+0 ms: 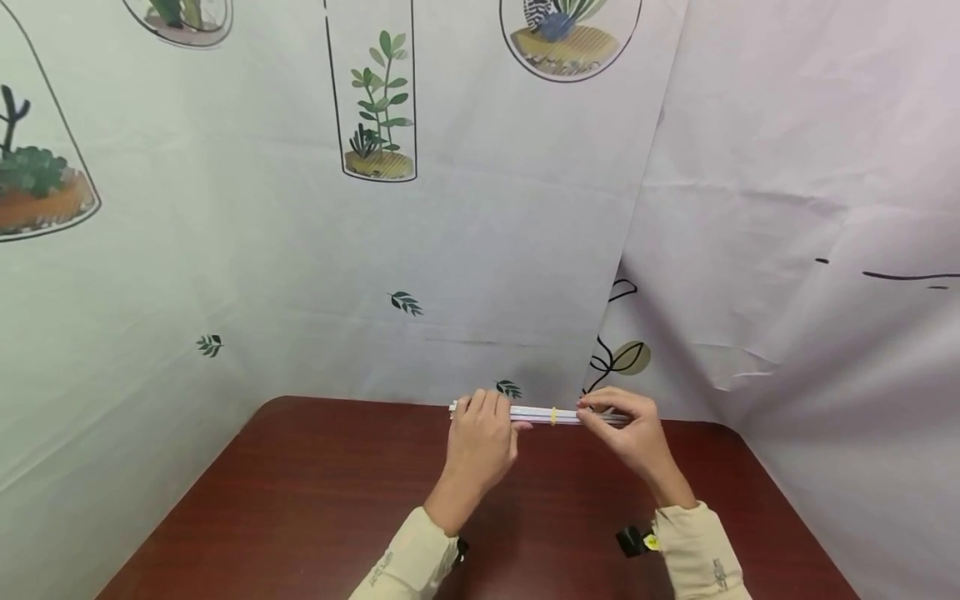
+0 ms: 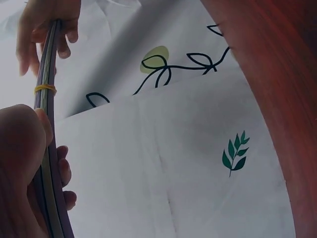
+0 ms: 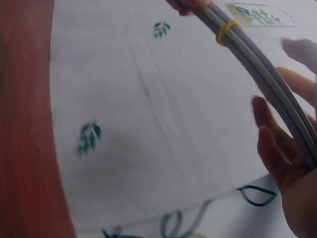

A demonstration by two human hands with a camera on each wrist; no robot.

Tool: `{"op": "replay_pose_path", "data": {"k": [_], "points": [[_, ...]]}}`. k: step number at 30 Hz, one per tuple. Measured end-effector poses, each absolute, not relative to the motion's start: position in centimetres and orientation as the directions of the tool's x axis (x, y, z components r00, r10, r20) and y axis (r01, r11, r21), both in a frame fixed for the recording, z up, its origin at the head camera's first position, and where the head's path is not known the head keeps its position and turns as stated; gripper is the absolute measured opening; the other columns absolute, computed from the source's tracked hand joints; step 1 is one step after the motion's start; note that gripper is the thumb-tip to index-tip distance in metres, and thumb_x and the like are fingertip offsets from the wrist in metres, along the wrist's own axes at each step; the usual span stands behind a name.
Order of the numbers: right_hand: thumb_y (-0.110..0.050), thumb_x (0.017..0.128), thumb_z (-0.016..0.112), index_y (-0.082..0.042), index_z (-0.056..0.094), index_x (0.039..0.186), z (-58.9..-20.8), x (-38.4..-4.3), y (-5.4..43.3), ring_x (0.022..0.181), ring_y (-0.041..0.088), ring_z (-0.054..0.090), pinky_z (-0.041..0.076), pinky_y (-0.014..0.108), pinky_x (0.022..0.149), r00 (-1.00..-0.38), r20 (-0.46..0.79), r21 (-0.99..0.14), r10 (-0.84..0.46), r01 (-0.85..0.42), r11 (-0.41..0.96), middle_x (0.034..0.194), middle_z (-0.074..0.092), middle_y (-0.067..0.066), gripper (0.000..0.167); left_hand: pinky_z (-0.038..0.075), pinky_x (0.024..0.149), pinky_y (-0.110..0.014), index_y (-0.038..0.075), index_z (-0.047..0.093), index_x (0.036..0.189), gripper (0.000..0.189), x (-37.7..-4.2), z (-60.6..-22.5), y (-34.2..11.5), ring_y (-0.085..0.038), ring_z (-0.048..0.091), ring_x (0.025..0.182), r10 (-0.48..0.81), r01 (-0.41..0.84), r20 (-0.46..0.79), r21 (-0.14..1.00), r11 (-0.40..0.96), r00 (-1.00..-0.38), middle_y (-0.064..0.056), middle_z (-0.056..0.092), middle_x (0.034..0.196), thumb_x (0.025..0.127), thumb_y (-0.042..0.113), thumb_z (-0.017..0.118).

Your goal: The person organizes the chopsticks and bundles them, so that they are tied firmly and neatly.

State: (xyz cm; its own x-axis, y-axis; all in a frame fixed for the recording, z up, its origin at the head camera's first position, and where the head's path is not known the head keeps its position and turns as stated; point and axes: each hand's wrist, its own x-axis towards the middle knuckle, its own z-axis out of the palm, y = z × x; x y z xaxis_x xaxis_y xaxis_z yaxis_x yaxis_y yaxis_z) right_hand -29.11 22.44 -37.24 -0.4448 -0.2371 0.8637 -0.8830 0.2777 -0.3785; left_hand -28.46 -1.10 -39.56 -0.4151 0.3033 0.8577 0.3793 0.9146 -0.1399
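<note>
A slim bundle of long, thin pale sticks point(image 1: 534, 414), tied with a yellow rubber band point(image 1: 553, 416), is held level above the table's far edge. My left hand point(image 1: 482, 433) grips the bundle left of the band, with the thumb along it in the left wrist view. Around the right end is my right hand point(image 1: 633, 429). Its thumb and a finger lie on opposite sides of the sticks, while another finger point(image 3: 299, 52) stands off them in the right wrist view. The sticks look purple and grey in both wrist views, and the right palm partly hides their far end.
Below the hands lies a dark red-brown table point(image 1: 337, 483) with rounded far corners. A pale cloth point(image 1: 510, 233) printed with plants hangs behind it and along both sides. A small black device point(image 1: 633, 542) sits by the right cuff.
</note>
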Motion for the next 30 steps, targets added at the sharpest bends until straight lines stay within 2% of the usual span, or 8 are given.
{"op": "replay_pose_path", "data": {"k": [2,4,7,14,19,23,27,30], "points": [[-0.008,0.082,0.079,-0.004,0.077,0.091,-37.3,-29.3,22.7,0.075,0.015,0.067,0.052,0.022,0.067,-0.322,0.898,-0.185,-0.301,-0.896,0.404,0.086,0.073,0.007,0.01,0.041,0.072,-0.036,0.01,0.059,0.084,0.026,-28.5,-39.5,-1.1,-0.021,0.05,0.073,0.304,0.376,0.859,-0.144,0.915,-0.412,-0.002,0.053,0.077,0.077,0.028,0.076],[-0.027,0.087,0.076,-0.007,0.078,0.091,-37.3,-29.4,22.8,0.074,0.017,0.067,0.049,0.029,0.065,-0.202,0.915,0.013,-0.35,-0.851,0.524,0.085,0.072,0.004,0.021,0.041,0.073,-0.036,0.01,0.058,0.084,0.028,-28.5,-39.5,-1.2,-0.02,0.05,0.073,0.302,0.37,0.857,-0.144,0.918,-0.416,-0.002,0.052,0.077,0.077,0.03,0.077],[-0.041,0.096,0.062,-0.006,0.077,0.095,-37.5,-29.2,22.4,0.072,0.022,0.064,0.044,0.039,0.06,-0.111,0.9,0.202,-0.422,-0.751,0.628,0.087,0.072,0.004,0.038,0.041,0.073,-0.036,0.01,0.058,0.085,0.032,-28.5,-39.5,-1.3,-0.021,0.05,0.074,0.292,0.363,0.859,-0.135,0.922,-0.421,-0.002,0.051,0.077,0.075,0.032,0.08],[-0.027,0.102,0.054,-0.003,0.075,0.102,-38.1,-28.7,21.5,0.07,0.027,0.061,0.041,0.042,0.057,-0.062,0.902,0.293,-0.428,-0.641,0.71,0.088,0.07,0.007,0.032,0.041,0.074,-0.036,0.009,0.06,0.089,0.031,-28.3,-39.0,-1.6,-0.021,0.051,0.077,0.332,0.393,0.846,-0.161,0.905,-0.417,-0.003,0.054,0.082,0.081,0.033,0.077],[-0.026,0.101,0.056,-0.004,0.076,0.101,-38.6,-28.7,21.4,0.069,0.028,0.06,0.042,0.043,0.057,-0.045,0.92,0.279,-0.389,-0.621,0.732,0.085,0.069,0.007,0.029,0.045,0.075,-0.035,0.011,0.064,0.1,0.016,-28.4,-39.2,-2.2,-0.021,0.055,0.083,0.38,0.392,0.818,-0.209,0.896,-0.431,-0.003,0.058,0.091,0.086,0.015,0.07],[-0.026,0.101,0.056,-0.004,0.076,0.1,-38.6,-28.9,21.5,0.069,0.028,0.059,0.043,0.044,0.058,-0.058,0.925,0.261,-0.376,-0.621,0.739,0.085,0.069,0.007,0.03,0.046,0.075,-0.034,0.011,0.065,0.103,0.017,-28.7,-39.2,-2.6,-0.022,0.057,0.085,0.388,0.403,0.823,-0.216,0.889,-0.415,-0.003,0.06,0.094,0.087,0.007,0.063],[-0.028,0.101,0.056,-0.004,0.077,0.1,-38.5,-29.1,21.7,0.067,0.027,0.059,0.042,0.043,0.057,-0.058,0.926,0.255,-0.373,-0.631,0.732,0.085,0.07,0.006,0.032,0.048,0.076,-0.034,0.011,0.066,0.104,0.019,-29.1,-38.9,-3.1,-0.021,0.059,0.086,0.415,0.443,0.823,-0.229,0.867,-0.388,-0.002,0.063,0.095,0.086,0.006,0.066],[-0.032,0.099,0.059,-0.005,0.078,0.1,-38.4,-29.2,22.2,0.067,0.023,0.06,0.043,0.04,0.056,-0.089,0.925,0.216,-0.37,-0.679,0.702,0.085,0.072,0.005,0.033,0.05,0.076,-0.035,0.012,0.069,0.107,0.023,-29.5,-38.8,-4.1,-0.019,0.062,0.088,0.44,0.554,0.819,-0.187,0.811,-0.368,0.0,0.067,0.097,0.085,0.009,0.074]]}}
